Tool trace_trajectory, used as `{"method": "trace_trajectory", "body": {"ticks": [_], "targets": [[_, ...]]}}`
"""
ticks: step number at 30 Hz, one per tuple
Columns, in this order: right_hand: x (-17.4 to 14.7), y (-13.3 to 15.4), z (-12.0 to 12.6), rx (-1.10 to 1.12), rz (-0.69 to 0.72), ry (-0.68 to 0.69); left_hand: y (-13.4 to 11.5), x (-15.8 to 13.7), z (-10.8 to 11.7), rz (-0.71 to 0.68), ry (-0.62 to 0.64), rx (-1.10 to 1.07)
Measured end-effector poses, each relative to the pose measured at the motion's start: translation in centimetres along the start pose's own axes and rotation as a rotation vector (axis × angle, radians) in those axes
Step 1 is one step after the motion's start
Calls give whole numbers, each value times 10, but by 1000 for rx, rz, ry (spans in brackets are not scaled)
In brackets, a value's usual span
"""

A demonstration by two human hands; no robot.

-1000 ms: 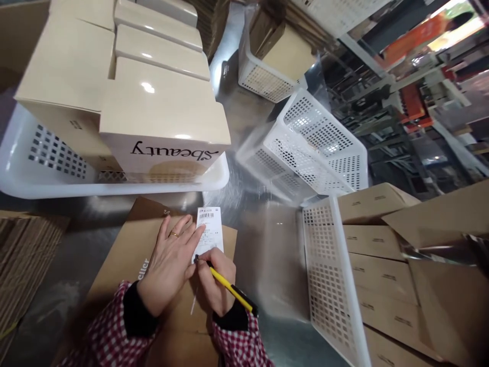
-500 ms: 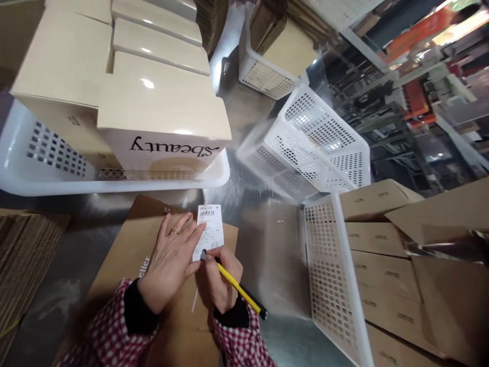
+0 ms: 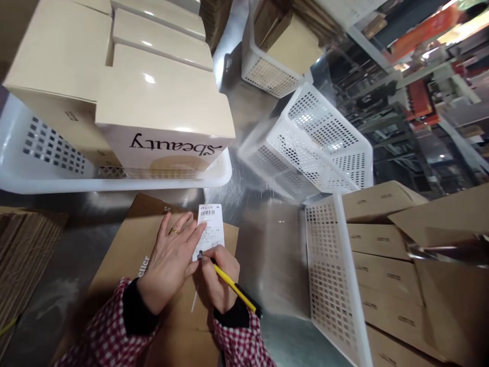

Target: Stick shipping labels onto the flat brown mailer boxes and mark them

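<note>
My right hand (image 3: 221, 278) grips a yellow and black marker pen (image 3: 235, 288), its tip on the lower left part of a white printed label (image 3: 211, 224). The label lies on a flat brown cardboard piece (image 3: 122, 244) with white lettering partly covered by my hand. Spread flat beside the label is my left hand (image 3: 171, 265), a ring on one finger, its fingertips pressing the label's left edge. What the pen has marked is too small to make out.
Cream boxes (image 3: 164, 97) fill a white basket (image 3: 107, 186) ahead on the left. Folded cardboard (image 3: 30, 265) is stacked at left. White perforated baskets (image 3: 324, 137) stand ahead right, and another (image 3: 328, 275) is beside brown boxes (image 3: 385, 270). The metal table (image 3: 275, 270) lies between.
My right hand and the marker pen have shifted slightly to the left along the label's lower part. My left hand stays in place. The view has tilted a little.
</note>
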State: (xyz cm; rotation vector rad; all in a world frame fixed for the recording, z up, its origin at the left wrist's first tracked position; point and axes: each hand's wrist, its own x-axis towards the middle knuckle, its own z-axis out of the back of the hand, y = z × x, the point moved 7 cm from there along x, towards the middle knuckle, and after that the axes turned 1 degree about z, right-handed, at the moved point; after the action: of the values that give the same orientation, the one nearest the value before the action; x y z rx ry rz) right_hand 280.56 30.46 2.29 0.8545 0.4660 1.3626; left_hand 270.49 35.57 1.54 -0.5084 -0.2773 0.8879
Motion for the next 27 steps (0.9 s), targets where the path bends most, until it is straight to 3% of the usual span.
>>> {"method": "trace_trajectory", "body": {"ticks": [27], "targets": [[1,-7,2,46,-95,-22,2,0,-3,-22,-22,11]]}}
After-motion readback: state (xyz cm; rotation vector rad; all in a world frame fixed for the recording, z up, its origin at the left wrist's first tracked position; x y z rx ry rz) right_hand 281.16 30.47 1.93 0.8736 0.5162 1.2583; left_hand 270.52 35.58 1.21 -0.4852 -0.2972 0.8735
